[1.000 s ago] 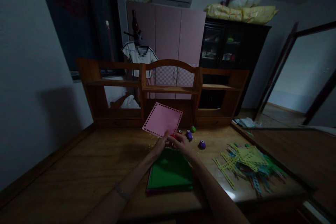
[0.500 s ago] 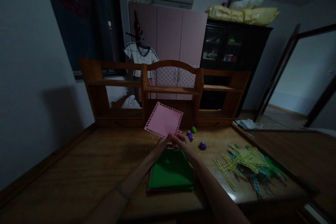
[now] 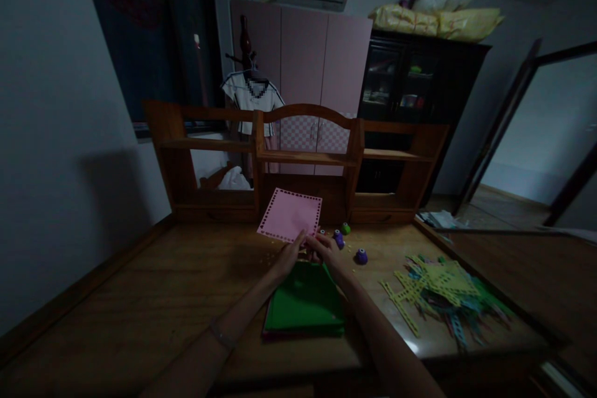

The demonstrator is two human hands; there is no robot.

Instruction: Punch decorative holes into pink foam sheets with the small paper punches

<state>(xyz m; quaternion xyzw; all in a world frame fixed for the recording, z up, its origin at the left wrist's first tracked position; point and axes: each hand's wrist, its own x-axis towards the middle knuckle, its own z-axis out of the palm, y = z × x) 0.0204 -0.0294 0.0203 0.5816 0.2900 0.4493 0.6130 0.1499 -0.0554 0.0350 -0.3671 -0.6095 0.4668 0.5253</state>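
My left hand [image 3: 290,256] pinches the near corner of a square sheet of pink paper [image 3: 290,214], which has small cut-out holes along its edges. The sheet is tilted up above the table. Close beside it, my right hand [image 3: 328,250] is closed at the same corner. A small red thing [image 3: 318,236] shows at its fingertips, mostly hidden, so its kind is unclear. Below both hands lies a stack of green sheets [image 3: 305,305]. Just beyond the right hand are purple craft punches [image 3: 360,256] and a green one [image 3: 345,229].
Yellow, green and blue punched paper strips [image 3: 443,286] lie heaped on the right of the wooden table [image 3: 140,298]. Tiny paper bits are scattered near the hands. A wooden shelf unit [image 3: 305,160] stands along the table's back edge. The room is dim.
The pink sheet has tipped and turned slightly, its far edge now a little lower. Both hands stay together at its near corner. The camera view has shifted a little.
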